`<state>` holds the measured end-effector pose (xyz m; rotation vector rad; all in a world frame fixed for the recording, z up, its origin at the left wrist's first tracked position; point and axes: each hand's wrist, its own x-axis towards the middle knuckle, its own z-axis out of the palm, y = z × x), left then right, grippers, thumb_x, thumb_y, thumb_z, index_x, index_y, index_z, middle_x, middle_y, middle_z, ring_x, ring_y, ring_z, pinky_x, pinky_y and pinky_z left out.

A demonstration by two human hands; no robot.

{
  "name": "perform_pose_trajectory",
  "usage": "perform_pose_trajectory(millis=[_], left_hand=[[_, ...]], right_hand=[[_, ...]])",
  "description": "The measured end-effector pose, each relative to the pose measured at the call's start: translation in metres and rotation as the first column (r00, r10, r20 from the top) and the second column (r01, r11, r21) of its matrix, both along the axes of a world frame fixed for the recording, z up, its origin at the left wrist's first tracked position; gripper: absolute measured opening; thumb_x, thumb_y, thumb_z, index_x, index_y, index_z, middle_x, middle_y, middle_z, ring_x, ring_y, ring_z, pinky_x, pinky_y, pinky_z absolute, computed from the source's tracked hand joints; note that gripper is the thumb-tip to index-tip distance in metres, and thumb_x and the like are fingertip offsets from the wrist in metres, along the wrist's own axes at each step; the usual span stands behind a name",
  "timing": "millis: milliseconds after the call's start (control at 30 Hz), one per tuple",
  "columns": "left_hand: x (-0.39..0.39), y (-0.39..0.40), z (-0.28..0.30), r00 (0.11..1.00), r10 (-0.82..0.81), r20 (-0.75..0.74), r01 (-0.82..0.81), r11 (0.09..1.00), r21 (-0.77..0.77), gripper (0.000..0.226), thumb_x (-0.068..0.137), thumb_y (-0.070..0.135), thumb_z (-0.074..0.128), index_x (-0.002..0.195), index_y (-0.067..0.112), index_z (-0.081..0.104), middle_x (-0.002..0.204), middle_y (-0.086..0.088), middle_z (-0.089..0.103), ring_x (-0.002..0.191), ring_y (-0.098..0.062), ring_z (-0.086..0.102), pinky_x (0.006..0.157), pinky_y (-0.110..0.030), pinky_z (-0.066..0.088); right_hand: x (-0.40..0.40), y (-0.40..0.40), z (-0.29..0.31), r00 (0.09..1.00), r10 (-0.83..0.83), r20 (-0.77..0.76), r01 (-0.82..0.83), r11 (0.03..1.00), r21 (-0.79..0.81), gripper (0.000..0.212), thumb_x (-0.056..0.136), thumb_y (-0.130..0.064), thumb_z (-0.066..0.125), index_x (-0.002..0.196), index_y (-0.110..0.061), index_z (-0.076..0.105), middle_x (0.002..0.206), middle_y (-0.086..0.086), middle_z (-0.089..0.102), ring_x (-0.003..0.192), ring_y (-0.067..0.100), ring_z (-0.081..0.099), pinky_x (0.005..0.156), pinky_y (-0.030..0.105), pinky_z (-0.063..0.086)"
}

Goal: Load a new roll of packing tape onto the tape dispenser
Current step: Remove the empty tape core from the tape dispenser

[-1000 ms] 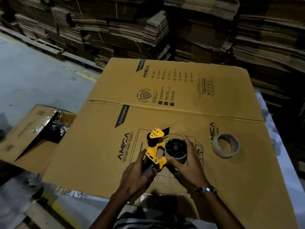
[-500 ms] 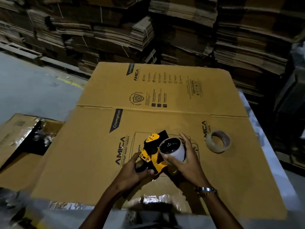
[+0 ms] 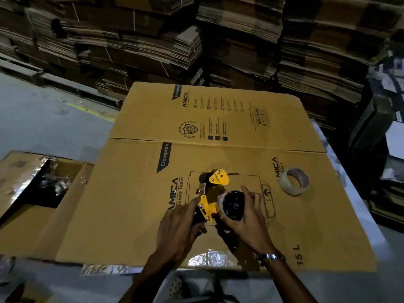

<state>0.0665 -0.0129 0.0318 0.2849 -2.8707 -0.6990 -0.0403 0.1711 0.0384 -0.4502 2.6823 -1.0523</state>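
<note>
Gripping the yellow-and-black tape dispenser (image 3: 209, 200), left hand (image 3: 178, 228) clasps its handle, right hand (image 3: 247, 217) clamps its black hub.

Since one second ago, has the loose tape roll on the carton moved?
No. The tape roll lies where it was, just right of the AMICA print on the carton.

Two hands (image 3: 181, 228) (image 3: 249, 221), one tape dispenser (image 3: 209, 202), one loose tape roll (image 3: 294, 182), one flattened carton (image 3: 218, 154), one open box (image 3: 39, 193).
</note>
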Motion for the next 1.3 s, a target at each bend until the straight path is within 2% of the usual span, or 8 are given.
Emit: perform_pose_trajectory(millis=[100,300,467,733,900,1000,1133,1300], left_hand=[[0.001,0.001,0.001,0.998,-0.034,-0.048,0.021,0.970,-0.242,0.069,0.074,0.041,0.082,0.131,0.026,0.047,0.095,0.003,0.071,0.078,-0.021,0.063,0.070,-0.031,0.049],[0.007,-0.006,0.003,0.999,-0.043,-0.011,0.037,0.946,-0.323,0.060,0.066,0.042,0.088,0.112,0.020,0.056,0.085,0.002,0.070,0.071,-0.018,0.060,0.065,-0.029,0.049],[0.007,-0.010,-0.001,0.998,-0.054,0.013,0.055,0.943,-0.329,0.064,0.067,0.037,0.088,0.117,0.020,0.052,0.089,0.000,0.071,0.074,-0.021,0.062,0.069,-0.033,0.049],[-0.012,-0.016,0.004,0.998,0.005,0.058,0.004,0.989,-0.147,0.060,0.083,0.032,0.075,0.136,0.021,0.050,0.115,0.000,0.069,0.100,-0.023,0.061,0.085,-0.034,0.043],[-0.041,-0.032,-0.005,0.998,-0.045,0.033,0.049,0.990,-0.131,0.060,0.085,0.029,0.074,0.138,0.018,0.049,0.116,-0.006,0.070,0.100,-0.028,0.063,0.084,-0.039,0.043],[-0.056,-0.037,-0.012,0.998,-0.030,0.062,0.036,0.995,-0.095,0.057,0.092,0.035,0.061,0.144,0.021,0.045,0.125,-0.005,0.067,0.110,-0.028,0.059,0.090,-0.039,0.038],[-0.075,-0.046,-0.027,0.996,-0.056,0.063,0.054,0.998,0.029,0.068,0.087,0.057,0.037,0.146,0.023,0.043,0.126,-0.003,0.066,0.110,-0.024,0.058,0.086,-0.032,0.031],[-0.101,-0.060,-0.059,0.990,-0.133,0.053,0.129,0.988,0.085,0.072,0.087,0.069,0.034,0.147,0.030,0.040,0.123,0.004,0.067,0.106,-0.019,0.058,0.083,-0.032,0.030]], right_hand=[[0.009,-0.008,-0.009,0.999,-0.048,0.004,0.048,0.999,-0.007,0.094,0.072,-0.039,0.085,0.147,-0.024,0.028,0.131,0.000,0.029,0.124,0.021,0.047,0.091,0.029,0.050],[0.022,-0.017,-0.015,0.997,-0.076,0.014,0.076,0.996,-0.054,0.092,0.070,-0.027,0.087,0.143,-0.024,0.032,0.140,-0.002,0.029,0.123,0.012,0.042,0.091,0.023,0.045],[0.026,-0.014,-0.015,0.999,-0.043,0.029,0.045,0.998,-0.045,0.095,0.071,-0.028,0.087,0.146,-0.025,0.029,0.144,-0.004,0.035,0.119,0.005,0.040,0.092,0.022,0.044],[0.010,-0.001,-0.012,0.996,0.056,0.068,-0.048,0.994,-0.102,0.092,0.072,-0.024,0.085,0.144,-0.036,0.029,0.140,-0.010,0.038,0.125,0.006,0.041,0.087,0.009,0.037],[-0.018,0.005,-0.006,0.986,0.138,0.089,-0.121,0.977,-0.173,0.086,0.066,-0.048,0.074,0.140,-0.043,0.029,0.136,-0.012,0.040,0.125,0.004,0.043,0.095,0.013,0.040],[-0.036,0.007,-0.010,0.980,0.174,0.095,-0.154,0.971,-0.185,0.091,0.071,-0.035,0.080,0.146,-0.034,0.029,0.138,-0.016,0.039,0.127,0.005,0.043,0.097,0.010,0.039],[-0.055,0.010,-0.028,0.974,0.201,0.101,-0.176,0.960,-0.217,0.091,0.074,-0.021,0.085,0.145,-0.038,0.030,0.133,-0.036,0.035,0.123,-0.012,0.042,0.094,0.000,0.037],[-0.073,0.011,-0.057,0.972,0.205,0.113,-0.165,0.943,-0.288,0.093,0.075,-0.020,0.085,0.145,-0.044,0.027,0.136,-0.028,0.041,0.119,-0.025,0.037,0.088,-0.006,0.033]])
